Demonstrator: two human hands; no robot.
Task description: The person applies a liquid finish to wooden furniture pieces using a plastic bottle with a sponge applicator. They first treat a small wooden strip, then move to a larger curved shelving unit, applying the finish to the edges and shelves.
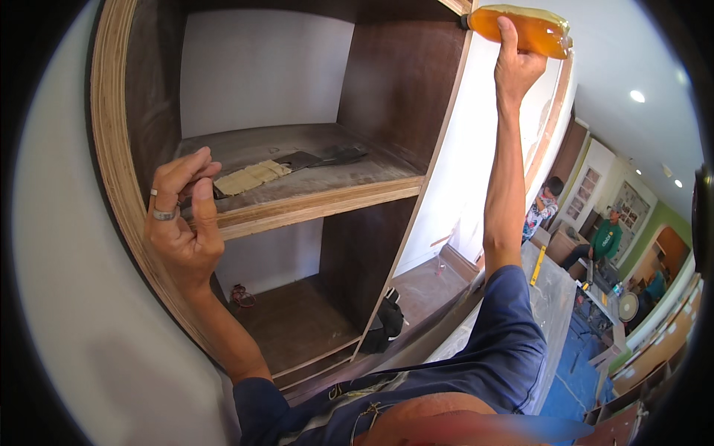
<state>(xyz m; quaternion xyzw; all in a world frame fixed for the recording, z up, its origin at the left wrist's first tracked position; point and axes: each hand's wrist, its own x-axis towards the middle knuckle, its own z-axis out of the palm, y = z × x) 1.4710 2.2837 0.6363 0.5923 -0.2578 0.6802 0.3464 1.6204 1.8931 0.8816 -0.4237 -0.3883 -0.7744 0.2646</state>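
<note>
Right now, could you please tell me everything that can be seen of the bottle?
The bottle looks like clear plastic, with a dark cap and orange-amber liquid inside. It is held up on its side, cap toward the left, near the upper right of the cabinet; whether they touch is unclear. The right hand grips it from below, thumb across its side.

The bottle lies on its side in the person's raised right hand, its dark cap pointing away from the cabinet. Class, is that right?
Not quite: the head view shows the dark cap pointing toward the cabinet, not away from it. The bottle does lie on its side in the person's raised right hand.
</note>
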